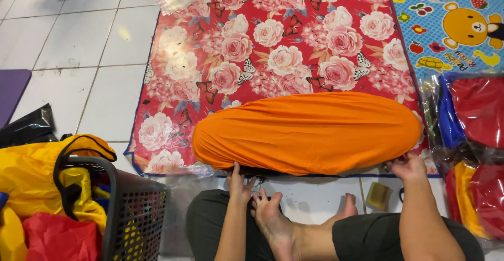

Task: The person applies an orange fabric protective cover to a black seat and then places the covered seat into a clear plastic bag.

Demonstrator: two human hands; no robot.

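Note:
A long orange cloth bundle (310, 132), rounded like a stuffed cover, lies across the near edge of a red floral mat (262, 45). My left hand (240, 183) reaches under its near left edge, fingers tucked beneath the orange fabric. My right hand (408, 166) grips the bundle's lower right end, fingers curled at the fabric's edge. I sit on the white tiled floor with my bare feet (278, 221) crossed between my arms.
A dark plastic basket (134, 213) with yellow and red cloth stands at the left. Packs of red, blue and yellow fabric in clear plastic (472, 135) lie at the right. A blue cartoon mat (451, 19) lies far right. A small tan block (378, 196) rests on the tiles.

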